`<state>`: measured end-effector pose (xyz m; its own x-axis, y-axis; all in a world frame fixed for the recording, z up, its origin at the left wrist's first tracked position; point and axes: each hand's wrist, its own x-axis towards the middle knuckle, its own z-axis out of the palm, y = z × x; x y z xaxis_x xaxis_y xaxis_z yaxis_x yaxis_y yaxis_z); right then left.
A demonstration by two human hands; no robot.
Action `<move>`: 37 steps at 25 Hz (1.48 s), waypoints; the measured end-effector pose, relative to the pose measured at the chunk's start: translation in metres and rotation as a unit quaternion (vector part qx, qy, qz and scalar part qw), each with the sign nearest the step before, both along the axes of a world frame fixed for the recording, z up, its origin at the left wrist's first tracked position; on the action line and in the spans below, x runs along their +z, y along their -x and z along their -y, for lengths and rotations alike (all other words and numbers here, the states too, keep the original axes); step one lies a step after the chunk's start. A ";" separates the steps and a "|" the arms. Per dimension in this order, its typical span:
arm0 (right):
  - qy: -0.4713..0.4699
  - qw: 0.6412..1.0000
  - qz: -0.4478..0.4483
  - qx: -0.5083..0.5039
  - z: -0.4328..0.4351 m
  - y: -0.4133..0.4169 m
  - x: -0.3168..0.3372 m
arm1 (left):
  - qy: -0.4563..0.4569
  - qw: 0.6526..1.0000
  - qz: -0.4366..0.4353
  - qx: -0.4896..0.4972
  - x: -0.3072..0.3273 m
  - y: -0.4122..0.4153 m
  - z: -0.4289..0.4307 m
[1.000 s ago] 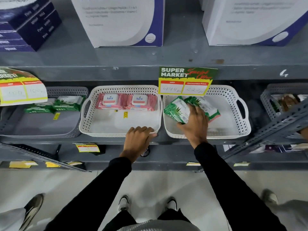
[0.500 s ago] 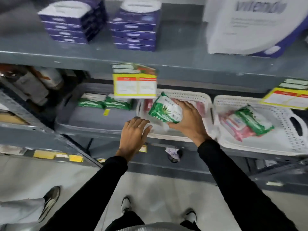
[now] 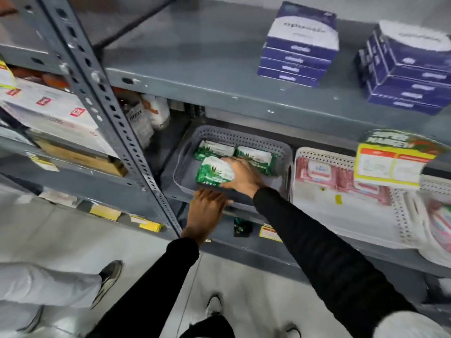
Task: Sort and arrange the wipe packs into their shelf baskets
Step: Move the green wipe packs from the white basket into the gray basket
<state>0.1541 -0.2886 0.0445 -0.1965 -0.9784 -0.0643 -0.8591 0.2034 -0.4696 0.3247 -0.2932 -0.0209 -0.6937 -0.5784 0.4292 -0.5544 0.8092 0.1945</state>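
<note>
Right hand: the right hand (image 3: 240,173) is closing around a green wipe pack (image 3: 214,171), fingers wrapping its right end, lowering it inside the grey basket (image 3: 181,172).
Left hand: the left hand (image 3: 207,211) is lying open, gripping nothing, fingers pressing against the grey basket's front rim, apparently steadying it.
Step in hand: seating the held pack in front of two matching green packs (image 3: 235,153) lying at the back.
Doing it well: squaring its edges to theirs, label up, and keeping the basket braced while letting go.
Pack's look: soft, glossy, green with a leaf print and white panel.
Neighbours: pink packs (image 3: 341,176) are filling the white basket (image 3: 400,215) just beside, on the same shelf (image 3: 244,93).
</note>
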 end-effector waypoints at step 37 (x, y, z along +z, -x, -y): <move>0.038 0.898 -0.098 -0.427 -0.450 0.429 -0.023 | 0.000 0.984 0.047 -0.174 0.005 0.321 -0.287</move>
<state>-0.2750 0.1615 0.0214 -0.8779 -0.4651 0.1141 -0.4723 0.8014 -0.3670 0.0041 -0.0059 -0.0163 -0.8860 -0.2992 0.3542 -0.2592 0.9531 0.1564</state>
